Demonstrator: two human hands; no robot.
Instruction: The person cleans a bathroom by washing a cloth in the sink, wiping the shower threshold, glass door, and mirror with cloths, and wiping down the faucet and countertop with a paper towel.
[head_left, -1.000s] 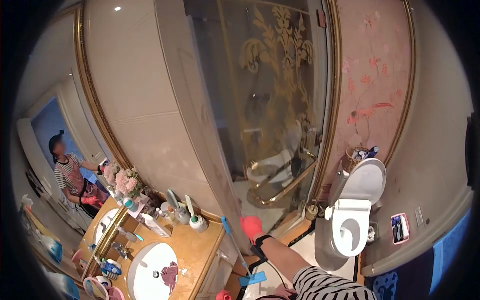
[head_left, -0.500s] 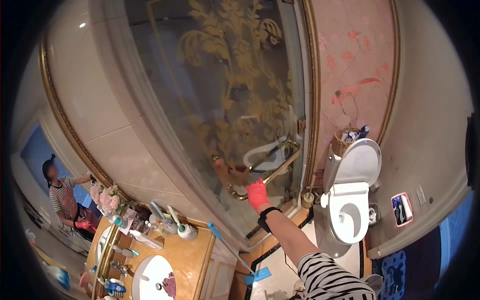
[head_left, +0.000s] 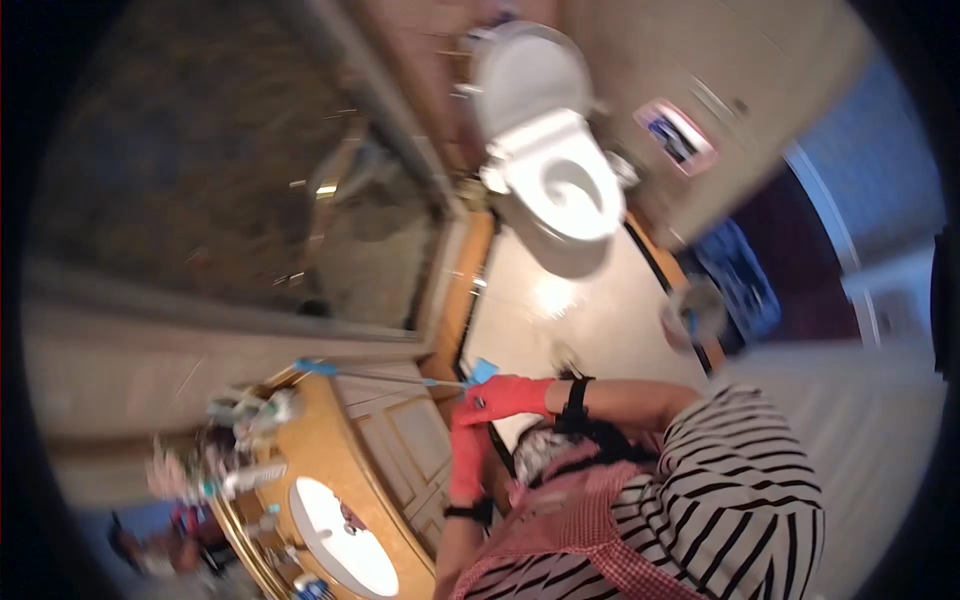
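My right hand [head_left: 508, 397], in a red rubber glove, meets my left hand [head_left: 467, 458], gloved the same way, in front of my apron [head_left: 560, 525]. The right fingers are closed, with a small dark spot showing at them; what they hold, if anything, is unclear. They overlap the top of the left hand, so its fingers are mostly hidden and blurred. Just behind the hands, a long-handled tool with a blue grip [head_left: 316, 367] leans by the counter, its flat blue head [head_left: 483, 372] low near the floor. Black bands circle both wrists.
A toilet [head_left: 570, 195] with its lid up stands ahead. To the left are the glass shower door [head_left: 220, 190] and a counter [head_left: 335, 440] with a sink [head_left: 345, 540] and bottles. A bin [head_left: 697, 315] and a blue mat [head_left: 738, 275] lie right.
My right hand has let go of the shower door handle and drawn back to my body. My left hand has come into direct view beside it. The camera has turned down and right.
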